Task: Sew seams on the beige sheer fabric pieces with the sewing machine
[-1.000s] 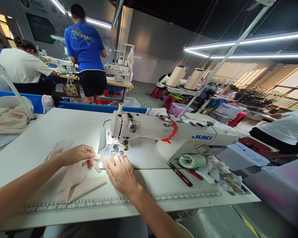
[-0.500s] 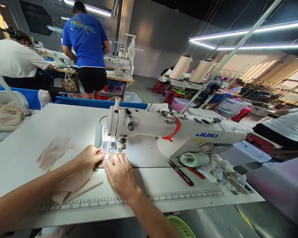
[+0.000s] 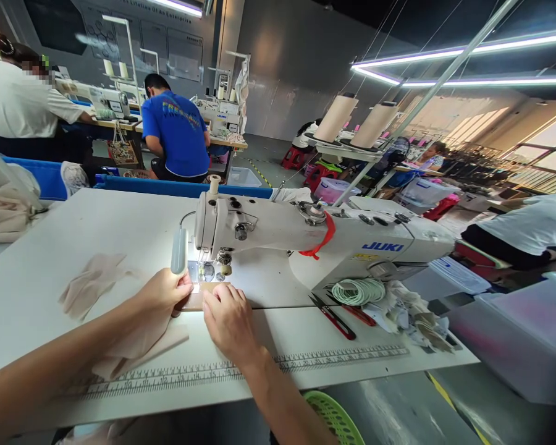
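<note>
Beside the needle area of the white sewing machine [image 3: 264, 225], my left hand [image 3: 167, 290] pinches the edge of a pale beige fabric piece [image 3: 136, 346], which trails toward the table's front. My right hand [image 3: 229, 318] has its fingers curled down at a tan, flat piece [image 3: 194, 301] just in front of the presser foot; what its fingertips grip is hidden. A small lit lamp [image 3: 179, 250] hangs right above my left fingers. Another crumpled beige fabric piece [image 3: 92, 284] lies on the table to the left.
Black-and-red thread snips [image 3: 333, 318], a coil of pale green cord [image 3: 359, 292] and fabric scraps [image 3: 417, 315] lie on the right. A printed ruler [image 3: 189, 374] runs along the table front [image 3: 134, 408]. Below is a green basket [image 3: 333, 417]. Co-workers sit beyond.
My right hand has shifted slightly right, away from my left hand, baring more of the tan piece. The co-worker in blue has gone from standing to sitting.
</note>
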Available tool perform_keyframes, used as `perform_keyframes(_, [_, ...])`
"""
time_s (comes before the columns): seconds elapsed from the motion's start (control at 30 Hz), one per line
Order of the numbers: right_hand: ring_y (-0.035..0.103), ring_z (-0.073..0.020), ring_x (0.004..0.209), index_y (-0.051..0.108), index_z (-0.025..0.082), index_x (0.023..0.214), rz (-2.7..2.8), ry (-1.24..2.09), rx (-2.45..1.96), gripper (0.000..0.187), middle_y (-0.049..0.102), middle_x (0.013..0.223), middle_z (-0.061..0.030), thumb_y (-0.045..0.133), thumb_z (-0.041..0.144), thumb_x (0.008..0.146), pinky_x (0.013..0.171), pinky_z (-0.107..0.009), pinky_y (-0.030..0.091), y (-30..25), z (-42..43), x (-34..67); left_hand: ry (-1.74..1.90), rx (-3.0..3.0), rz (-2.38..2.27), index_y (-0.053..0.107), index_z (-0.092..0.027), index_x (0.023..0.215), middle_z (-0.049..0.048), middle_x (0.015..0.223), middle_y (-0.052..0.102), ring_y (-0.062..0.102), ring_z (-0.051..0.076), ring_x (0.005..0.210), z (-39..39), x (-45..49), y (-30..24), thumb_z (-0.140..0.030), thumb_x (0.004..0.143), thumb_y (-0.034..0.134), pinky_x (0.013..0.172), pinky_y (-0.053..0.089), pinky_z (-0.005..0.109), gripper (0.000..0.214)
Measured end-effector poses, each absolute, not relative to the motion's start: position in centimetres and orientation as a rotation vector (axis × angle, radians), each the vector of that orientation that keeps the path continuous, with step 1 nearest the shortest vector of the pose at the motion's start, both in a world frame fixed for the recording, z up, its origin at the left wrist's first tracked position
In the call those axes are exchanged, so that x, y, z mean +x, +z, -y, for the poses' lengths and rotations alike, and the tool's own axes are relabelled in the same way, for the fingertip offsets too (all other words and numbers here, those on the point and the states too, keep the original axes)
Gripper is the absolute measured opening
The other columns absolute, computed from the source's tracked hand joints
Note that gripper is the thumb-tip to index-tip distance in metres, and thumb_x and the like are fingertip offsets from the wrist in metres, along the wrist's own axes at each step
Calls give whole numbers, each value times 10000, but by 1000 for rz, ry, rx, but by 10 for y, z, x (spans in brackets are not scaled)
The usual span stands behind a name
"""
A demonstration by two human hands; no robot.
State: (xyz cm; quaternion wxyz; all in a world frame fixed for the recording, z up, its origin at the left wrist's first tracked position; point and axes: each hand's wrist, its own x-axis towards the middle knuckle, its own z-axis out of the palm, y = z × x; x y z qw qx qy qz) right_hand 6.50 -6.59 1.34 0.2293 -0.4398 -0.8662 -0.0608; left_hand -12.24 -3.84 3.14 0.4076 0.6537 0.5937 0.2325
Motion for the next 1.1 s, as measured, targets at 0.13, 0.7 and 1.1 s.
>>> perform_keyframes(0.13, [453, -190, 778, 592, 186, 838, 2410, -132, -1219, 141, 540, 821, -36, 476, 182, 918, 689, -327, 308, 14, 65, 65, 597, 1664, -1517, 443, -230, 662, -69, 466, 539, 558, 145, 463, 36, -123, 30, -330, 747, 474, 555, 407, 267, 135])
perform_keyframes(0.7, [437, -195, 748, 628, 176, 920, 2503, -328, -1116, 151, 547, 810, -45, 482, 210, 939, 665, -332, 274, 16, 62, 58, 233, 2520, -1699, 561, -179, 812, 74, 795, 636, 568, 230, 660, 46, -127, 50, -174, 869, 355, 582, 410, 344, 214])
perform_keyframes(1.1, [453, -203, 755, 651, 186, 962, 2469, -269, -1111, 174, 551, 807, -44, 482, 214, 934, 676, -335, 294, 15, 61, 59, 698, 2917, -1280, 607, -121, 1058, 129, 1037, 632, 574, 257, 992, 74, -125, -5, -78, 835, 405, 900, 528, 415, 304])
